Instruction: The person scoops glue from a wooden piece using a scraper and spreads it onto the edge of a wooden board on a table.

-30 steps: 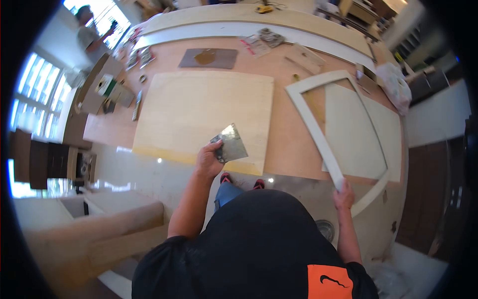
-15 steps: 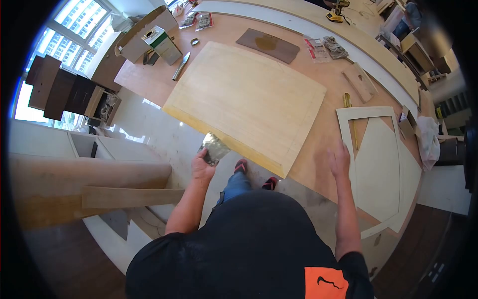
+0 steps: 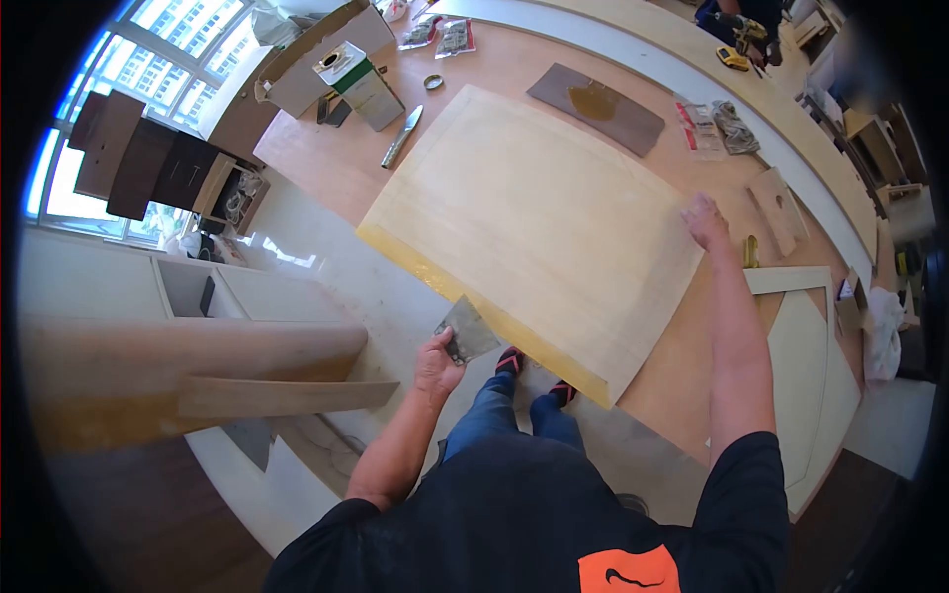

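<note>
A thin metal scraper plate [image 3: 471, 332] is gripped in my left hand [image 3: 438, 362], just off the near edge of a large pale wood sheet [image 3: 554, 227]. Yellow glue-like material runs along that sheet's near edge. My right hand [image 3: 706, 222] is at the sheet's right edge, fingers curled; whether it pinches the edge I cannot make out. A white frame [image 3: 791, 281] lies partly under my right forearm, over a pale panel [image 3: 799, 366]. Beyond the sheet lies a brown board [image 3: 633, 121] with a yellowish-brown puddle on it.
A knife [image 3: 401, 136], a tape roll [image 3: 433, 82] and a green-and-white can [image 3: 366, 89] stand or lie at the left. Plastic packets [image 3: 700, 128] and a wood block [image 3: 777, 211] are at the right. Another person [image 3: 756, 18] is near a yellow drill [image 3: 733, 58].
My right hand let go of the white frame, which now lies on the table, and moved to the sheet's right edge. My left hand still holds the scraper. The view has turned.
</note>
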Demonstrator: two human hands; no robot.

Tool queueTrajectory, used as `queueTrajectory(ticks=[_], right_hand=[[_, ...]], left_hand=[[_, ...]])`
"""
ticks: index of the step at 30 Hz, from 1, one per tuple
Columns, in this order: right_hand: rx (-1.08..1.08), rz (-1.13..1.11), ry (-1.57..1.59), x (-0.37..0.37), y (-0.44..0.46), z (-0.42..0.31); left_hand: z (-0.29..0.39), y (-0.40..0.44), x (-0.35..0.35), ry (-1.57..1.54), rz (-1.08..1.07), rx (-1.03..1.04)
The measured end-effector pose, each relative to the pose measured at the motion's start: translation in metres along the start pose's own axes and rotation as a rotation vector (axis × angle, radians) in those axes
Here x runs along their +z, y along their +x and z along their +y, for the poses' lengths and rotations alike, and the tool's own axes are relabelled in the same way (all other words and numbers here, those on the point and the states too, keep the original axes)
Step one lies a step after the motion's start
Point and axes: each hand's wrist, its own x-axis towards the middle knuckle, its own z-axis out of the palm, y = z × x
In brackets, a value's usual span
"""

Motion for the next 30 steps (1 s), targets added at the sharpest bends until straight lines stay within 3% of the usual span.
queueTrajectory(ticks=[3, 11, 16, 20, 22, 30], right_hand=[[0.048, -0.057, 0.022, 0.029, 0.013, 0.012], [0.124, -0.098, -0.015, -0.012, -0.065, -0.030], [0.111, 0.012, 0.014, 0.001, -0.122, -0.029], [0.149, 0.126, -0.005, 0.036, -0.177, -0.014], [0.208, 0.054, -0.013, 0.033, -0.214, -0.021], [0.397, 0.091, 0.016, 0.074, -0.354, -0.029]], left_hand=[[0.007, 0.001, 0.006, 0.040, -0.025, 0.010], [0.027, -0.001, 0.002, 0.113, -0.021, 0.021], [0.041, -0.007, -0.023, 0.117, 0.000, 0.042], [0.049, -0.010, -0.053, 0.174, 0.036, 0.078], [0.058, -0.019, -0.059, 0.226, 0.022, 0.092], [0.088, -0.008, -0.069, 0.303, -0.167, -0.001]])
